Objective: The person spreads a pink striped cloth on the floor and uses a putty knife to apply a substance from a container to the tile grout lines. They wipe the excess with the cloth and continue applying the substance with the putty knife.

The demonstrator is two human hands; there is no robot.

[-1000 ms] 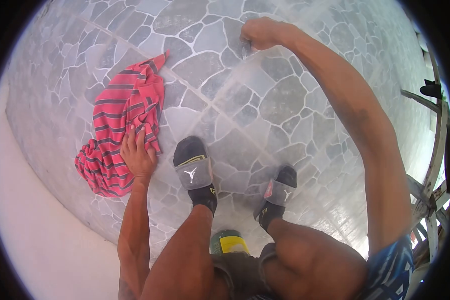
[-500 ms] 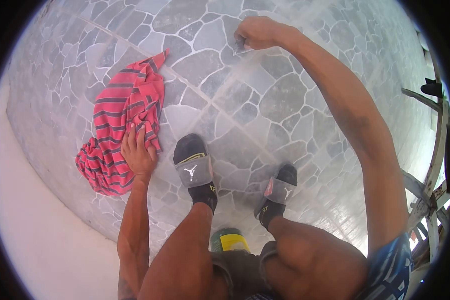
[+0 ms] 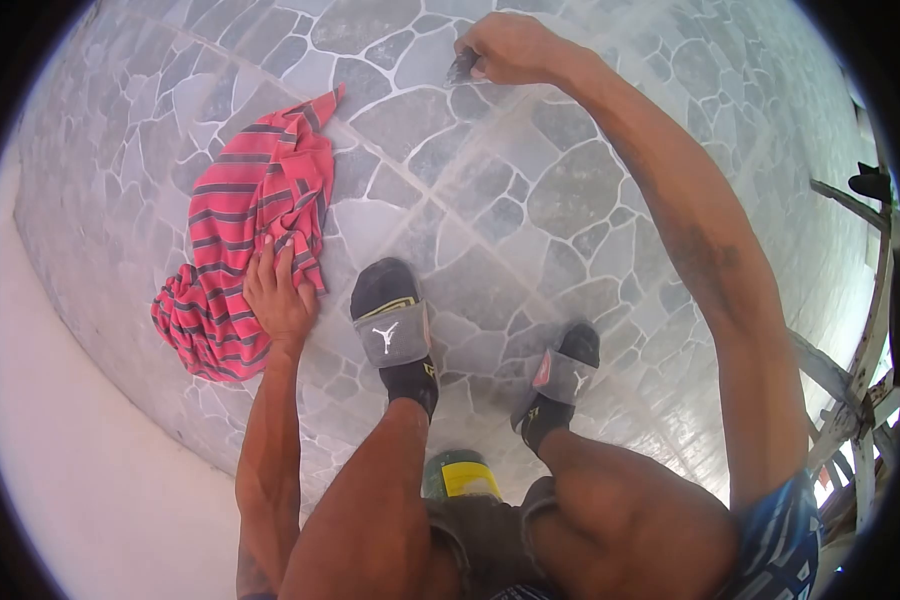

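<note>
My left hand lies flat on a crumpled red shirt-like cloth with dark stripes, fingers stretched out and resting on its right edge. The cloth is spread on the grey stone-pattern floor tiles. Farther out, at the top of the view, my right hand is closed around a small dark, flat piece held against the floor. Its exact kind is too small to make out, and the fingers hide part of it. Pale, dusty grout lines run beneath it.
My feet, in dark socks and grey slides, stand between the hands. A green tub with a yellow label sits below, partly hidden by my shorts. A white wall rises at the left; wooden poles stand at the right.
My right hand has moved a little up and to the left with the small dark piece. My left hand stays on the cloth.
</note>
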